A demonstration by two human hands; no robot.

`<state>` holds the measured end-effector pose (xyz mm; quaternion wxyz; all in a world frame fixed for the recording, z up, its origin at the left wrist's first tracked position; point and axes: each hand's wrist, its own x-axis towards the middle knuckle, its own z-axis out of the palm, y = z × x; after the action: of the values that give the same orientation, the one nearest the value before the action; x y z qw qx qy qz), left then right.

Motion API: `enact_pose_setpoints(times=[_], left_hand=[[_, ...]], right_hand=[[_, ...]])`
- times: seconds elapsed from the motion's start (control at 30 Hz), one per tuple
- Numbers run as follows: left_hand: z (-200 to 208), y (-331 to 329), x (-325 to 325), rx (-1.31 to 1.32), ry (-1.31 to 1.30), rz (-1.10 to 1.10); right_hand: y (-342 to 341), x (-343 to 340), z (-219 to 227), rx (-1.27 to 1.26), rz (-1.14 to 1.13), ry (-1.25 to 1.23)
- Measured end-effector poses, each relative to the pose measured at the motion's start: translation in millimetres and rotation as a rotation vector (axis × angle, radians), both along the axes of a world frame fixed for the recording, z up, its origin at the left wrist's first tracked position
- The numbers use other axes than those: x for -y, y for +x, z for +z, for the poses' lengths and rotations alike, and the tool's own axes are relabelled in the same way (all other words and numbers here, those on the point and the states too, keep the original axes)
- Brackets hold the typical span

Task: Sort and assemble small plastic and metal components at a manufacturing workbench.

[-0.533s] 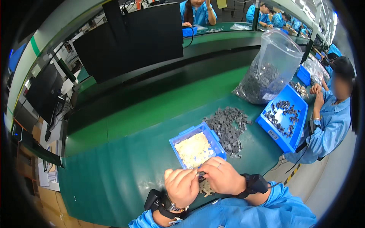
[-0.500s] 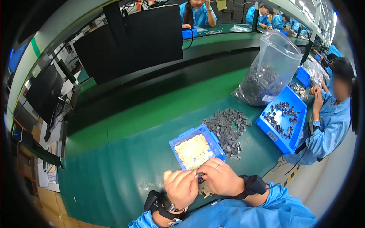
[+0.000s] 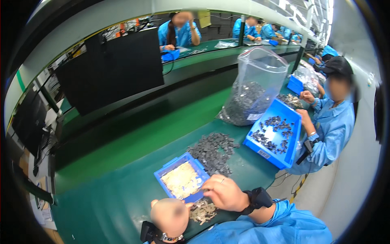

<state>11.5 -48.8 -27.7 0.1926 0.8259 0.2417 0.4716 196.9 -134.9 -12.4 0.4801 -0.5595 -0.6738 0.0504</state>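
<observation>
My right hand [image 3: 226,193] hovers at the near right corner of a small blue box [image 3: 161,181], fingertips pinched together; whatever they hold, if anything, is too small to make out. My left hand [image 3: 170,215] is lower and to the left, close to the table edge. A blur covers most of it, so its grip does not show. Pale cream small parts [image 3: 181,179] fill much of the box. Between my hands lies a pile of small beige and dark pieces [image 3: 203,211]. Beyond the box's right side spreads a heap of dark grey plastic parts [image 3: 213,151].
A large clear bag [image 3: 248,101] of dark parts stands behind the heap. Right of it is a big blue tray [image 3: 280,162] with black pieces. A co-worker [image 3: 331,118] sits at the right. A black monitor [image 3: 109,73] hangs over the green table [image 3: 105,191] at the far left.
My hands were together over the near edge of the box; now they are apart, the left lower and leftward. The whole view has shifted, moving the scene leftward and lower.
</observation>
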Motion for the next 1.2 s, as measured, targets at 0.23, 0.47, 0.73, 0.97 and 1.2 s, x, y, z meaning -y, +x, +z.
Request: enact_pose_setpoints(times=[0.23, 0.47, 0.73, 0.97, 1.2], left_hand=[[8.1, -15.4, 15.1, -0.046, -0.204, -0.027], [2.1, 0.1, 5.5, 0.044, -0.121, -0.013], [-33.8, -7.7, 6.6, 0.375, -0.319, -0.027], [-16.1, 0.6, 5.8, -0.027, -0.248, 0.099], [-25.8, -2.7, -0.8, -0.058, -0.317, 0.033]], right_hand=[[99.9, 34.8, 9.0, 0.101, -0.747, 0.084], [120.3, 48.3, 6.4, 0.233, -0.962, 0.179], [38.8, -3.9, 2.6, -0.151, -0.138, -0.244], [18.3, -27.4, 10.1, 0.373, 0.071, -0.068], [23.8, 4.4, 37.5, 0.029, 0.099, -0.199]])
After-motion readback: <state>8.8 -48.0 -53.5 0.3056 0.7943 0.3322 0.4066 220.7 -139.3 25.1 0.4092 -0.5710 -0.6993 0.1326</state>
